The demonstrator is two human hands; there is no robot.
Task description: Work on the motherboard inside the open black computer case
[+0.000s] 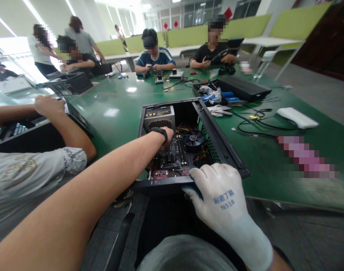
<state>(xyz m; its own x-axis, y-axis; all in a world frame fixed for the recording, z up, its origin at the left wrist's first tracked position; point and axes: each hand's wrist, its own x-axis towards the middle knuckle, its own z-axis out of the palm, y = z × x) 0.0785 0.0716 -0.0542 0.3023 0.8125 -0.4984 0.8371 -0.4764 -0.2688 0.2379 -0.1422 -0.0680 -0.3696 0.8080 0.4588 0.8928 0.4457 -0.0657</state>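
Bright office, lime partitions at the back, red paper diamonds hung behind them. Green table, glossy, light glare on top. Two people sit across it: one in a blue shirt, small item in hand; one in a black shirt, holding something dark.

Main thing is an open PC case, lying at the near edge of the table right in front of you, open side up. Inside: power supply in the far left corner, motherboard nearer you, round black fan right of center, loose thin wires by the fan.

Your left hand, bare, black band on the wrist, is down inside the case, just beside the power supply and over the board. Fingers mostly hidden; can't tell if they're pinching anything or loose. Your right hand, in a white glove with blue print, is clamped on the near rim of the case, right part, fingers over the top, thumb lower on the outer side.

Right of the case: spare gloves, a black chassis with blue things beside it, tangled black cables, a white block, a pixelated pink item.

On your left, a co-worker's fist is up at the edge of another case.
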